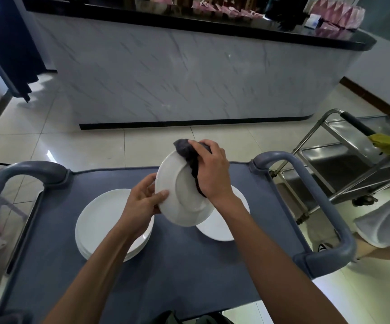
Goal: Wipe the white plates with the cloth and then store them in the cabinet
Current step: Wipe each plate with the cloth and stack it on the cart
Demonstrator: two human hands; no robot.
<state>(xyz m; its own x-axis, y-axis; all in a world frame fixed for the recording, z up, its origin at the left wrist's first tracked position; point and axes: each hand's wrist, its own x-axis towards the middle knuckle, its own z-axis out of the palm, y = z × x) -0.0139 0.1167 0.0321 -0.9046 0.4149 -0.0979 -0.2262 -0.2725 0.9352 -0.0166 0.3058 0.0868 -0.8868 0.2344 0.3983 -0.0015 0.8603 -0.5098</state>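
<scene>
Left hand (142,204) pinches tilted plate (180,202) rim, right hand (209,171) fingers clamp cloth (187,153) on underside; best wipe w/ rim held steady.

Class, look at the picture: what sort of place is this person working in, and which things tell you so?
Probably a restaurant or banquet service area. A stack of round white plates sits on a grey plastic service cart, a stainless steel trolley stands nearby, and folded pink napkins line a long black-topped marble-look counter.
</scene>
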